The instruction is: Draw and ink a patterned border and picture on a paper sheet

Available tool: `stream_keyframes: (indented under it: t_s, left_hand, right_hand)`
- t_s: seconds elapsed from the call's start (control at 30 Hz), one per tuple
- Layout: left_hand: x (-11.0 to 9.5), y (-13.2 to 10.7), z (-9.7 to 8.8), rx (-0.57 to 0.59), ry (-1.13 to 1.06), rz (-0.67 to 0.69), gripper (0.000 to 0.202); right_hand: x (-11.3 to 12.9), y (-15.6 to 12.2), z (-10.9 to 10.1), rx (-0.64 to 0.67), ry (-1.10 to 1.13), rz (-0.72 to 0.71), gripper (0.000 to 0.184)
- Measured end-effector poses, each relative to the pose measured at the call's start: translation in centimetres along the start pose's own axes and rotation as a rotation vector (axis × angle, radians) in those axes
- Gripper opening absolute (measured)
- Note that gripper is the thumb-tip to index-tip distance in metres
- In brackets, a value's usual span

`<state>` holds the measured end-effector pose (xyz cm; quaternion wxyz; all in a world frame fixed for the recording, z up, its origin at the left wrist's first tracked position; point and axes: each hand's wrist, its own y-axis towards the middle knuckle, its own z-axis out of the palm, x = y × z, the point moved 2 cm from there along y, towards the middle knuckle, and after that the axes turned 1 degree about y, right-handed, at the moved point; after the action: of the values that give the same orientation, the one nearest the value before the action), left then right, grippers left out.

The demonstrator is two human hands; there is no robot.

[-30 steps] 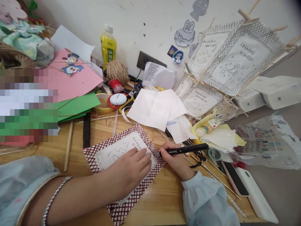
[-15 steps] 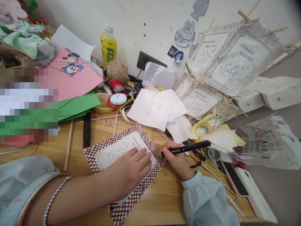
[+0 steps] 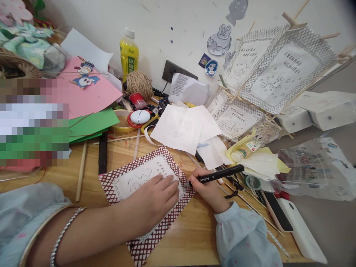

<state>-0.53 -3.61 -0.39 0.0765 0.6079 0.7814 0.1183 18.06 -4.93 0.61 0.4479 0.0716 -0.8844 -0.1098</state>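
A sheet of paper with a dark red crisscross border, a wavy inner frame, a line drawing and handwriting lies on the wooden table. Across its middle rests my left hand, palm down with fingers stretched out, hiding part of the drawing and writing. My right hand grips a black marker by its front end. The marker's tip is at the sheet's right border, near the wavy frame line; whether it touches the paper is hard to tell.
White paper sheets lie behind the bordered sheet. Twine, a yellow drink bottle and green card stand or lie at the back left. A paper lantern with wooden sticks rises at the right. A white phone-like object lies at the right edge.
The marker's tip has shifted slightly left along the border, and its back end has moved a little left. My left hand and the sheet stay where they were.
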Motion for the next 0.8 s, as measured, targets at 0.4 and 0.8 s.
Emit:
stream_keyframes:
  t_s: [0.4, 0.8]
  left_hand:
    - [0.15, -0.15, 0.47, -0.026, 0.005, 0.050, 0.025]
    - [0.03, -0.07, 0.45, -0.017, 0.008, 0.040, 0.023]
  right_hand:
    - [-0.24, -0.25, -0.15, 0.010, -0.025, -0.039, 0.024]
    - [-0.28, -0.15, 0.12, 0.033, -0.019, -0.043, 0.022]
